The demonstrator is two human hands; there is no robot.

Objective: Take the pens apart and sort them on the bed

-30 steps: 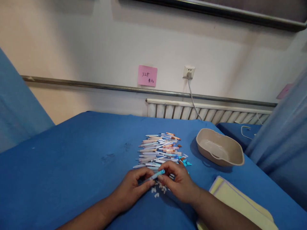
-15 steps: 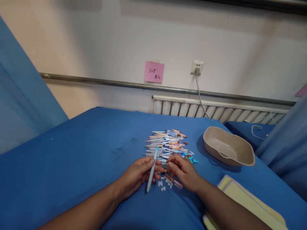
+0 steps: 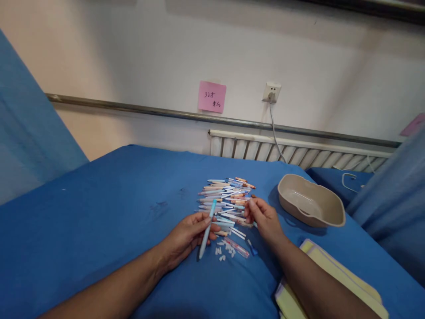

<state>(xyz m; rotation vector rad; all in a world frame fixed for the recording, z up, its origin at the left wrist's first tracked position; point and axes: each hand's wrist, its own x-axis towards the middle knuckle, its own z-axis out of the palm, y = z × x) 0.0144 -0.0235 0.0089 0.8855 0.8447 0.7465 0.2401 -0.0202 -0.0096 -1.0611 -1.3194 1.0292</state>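
Observation:
My left hand point(image 3: 195, 232) is closed on a pale blue pen point(image 3: 207, 230) with a brighter blue top end, held upright at a slant. My right hand point(image 3: 264, 217) hovers over the right side of a pile of pen parts point(image 3: 226, 192), thumb and fingers pinched together; whatever they hold, if anything, is hidden. Below the hands lie several small white pieces point(image 3: 221, 252), a clear tube with red marks point(image 3: 236, 247) and a dark blue small part point(image 3: 252, 248). Thin white sticks point(image 3: 238, 233) rest between the hands.
A beige basin point(image 3: 310, 201) stands to the right on the blue sheet point(image 3: 109, 212). Folded yellow cloth point(image 3: 332, 279) lies under my right forearm. Behind are a radiator point(image 3: 252, 148), a metal rail point(image 3: 149, 110), a socket with a cord point(image 3: 271, 92) and a pink note point(image 3: 211, 96).
My right hand has moved right and up, away from my left hand, to the pile's right side. The dark blue part and white sticks now show. My left hand still grips the pen.

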